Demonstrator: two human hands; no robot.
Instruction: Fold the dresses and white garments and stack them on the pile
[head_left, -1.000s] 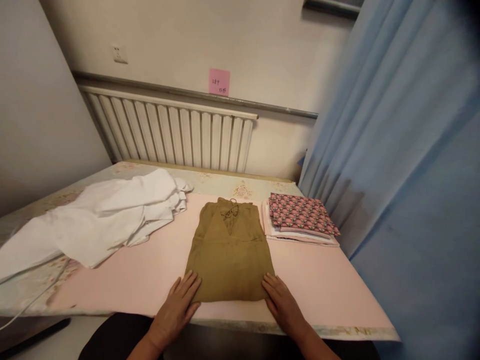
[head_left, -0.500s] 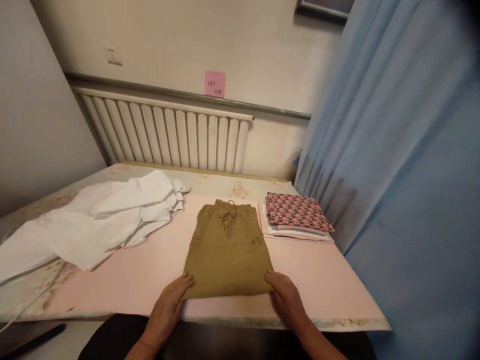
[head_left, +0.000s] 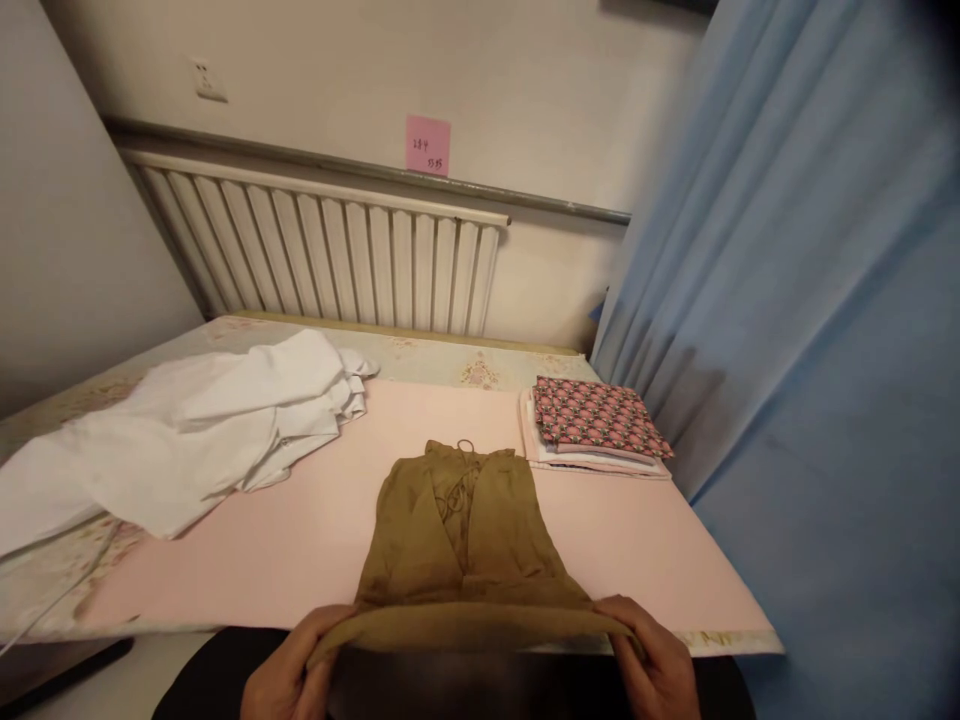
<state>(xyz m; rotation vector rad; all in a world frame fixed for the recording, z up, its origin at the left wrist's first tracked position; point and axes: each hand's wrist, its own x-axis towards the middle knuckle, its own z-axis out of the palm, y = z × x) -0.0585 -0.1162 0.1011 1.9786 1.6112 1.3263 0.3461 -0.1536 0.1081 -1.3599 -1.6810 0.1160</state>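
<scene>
An olive-brown folded garment (head_left: pixel 457 520) with a thin cord at a V-shaped opening lies on the pink cloth at the table's front. Its near edge is lifted and pulled toward me, hanging past the table edge. My left hand (head_left: pixel 296 665) is closed on the left corner of that edge. Gripping the right corner is my right hand (head_left: pixel 652 655). Between the two hands the raised edge is stretched into a band, and its underside is hidden. The garment's far part still rests on the pink cloth (head_left: pixel 292 550).
A crumpled white cloth (head_left: pixel 187 430) spreads over the left side. At the back right sits a folded stack topped by a red patterned cloth (head_left: pixel 600 415). A blue curtain (head_left: pixel 795 350) hangs along the right. Behind the table are a radiator (head_left: pixel 322 250) and a pink note (head_left: pixel 428 146).
Both hands have drawn the garment toward me and lifted its near edge off the table. Its far end has slid closer, away from the back. The view has tilted slightly.
</scene>
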